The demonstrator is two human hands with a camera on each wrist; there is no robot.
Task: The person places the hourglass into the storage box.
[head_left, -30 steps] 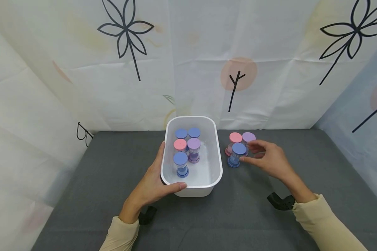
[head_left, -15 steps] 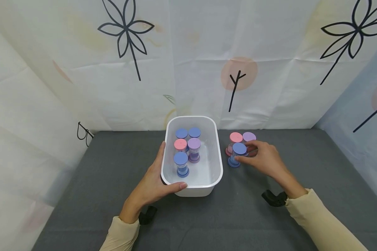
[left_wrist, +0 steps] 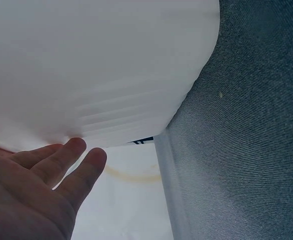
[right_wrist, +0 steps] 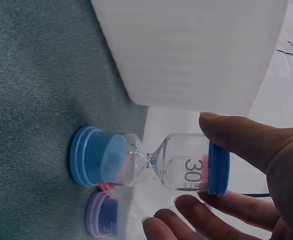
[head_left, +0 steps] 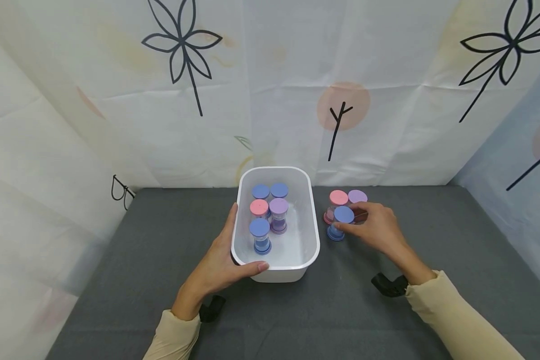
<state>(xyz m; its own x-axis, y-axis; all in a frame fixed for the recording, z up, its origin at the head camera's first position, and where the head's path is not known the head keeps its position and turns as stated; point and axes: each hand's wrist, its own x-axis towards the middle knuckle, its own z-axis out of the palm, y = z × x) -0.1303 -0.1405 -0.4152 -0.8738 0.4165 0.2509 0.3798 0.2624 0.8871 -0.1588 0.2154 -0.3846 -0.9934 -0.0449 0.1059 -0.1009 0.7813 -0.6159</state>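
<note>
Sand timers [head_left: 262, 245] standing in the white tub [head_left: 279, 275], five inside, three outside

Within the tub, two back blue timers [head_left: 260, 191] are standing near the far wall, a pink timer [head_left: 258, 207] and a purple timer [head_left: 278, 205] are standing in front of them, and a front blue timer [head_left: 259, 227] is sitting nearest the person. Right of the tub, an outer blue timer [head_left: 344, 214], an outer pink timer [head_left: 338, 197] and an outer purple timer [head_left: 357, 195] are clustering closely. Judging by this layout, the loading is running past halfway: five seem done, three are waiting.

Right of the tub, the right hand [head_left: 375, 227] is pinching the outer blue timer's cap between thumb and fingers; that timer is standing upright, its base seemingly touching the cloth, so it is apparently not yet lifting. The left hand [head_left: 216, 265] is gripping the tub's near left corner, thumb lying over the rim, fingers running along the outer wall.

Dark grey cloth [head_left: 297, 320] is spreading beneath and around the tub. Behind the tub, a pale backdrop [head_left: 274, 100] is hanging, carrying black flower outlines [head_left: 181, 42] and a peach disc [head_left: 357, 115]; pale side drapes [head_left: 31, 200] are flanking it. Cream sleeves [head_left: 454, 315] and dark wrist mounts [head_left: 389, 286] are showing nearer the person than the tub.
</note>
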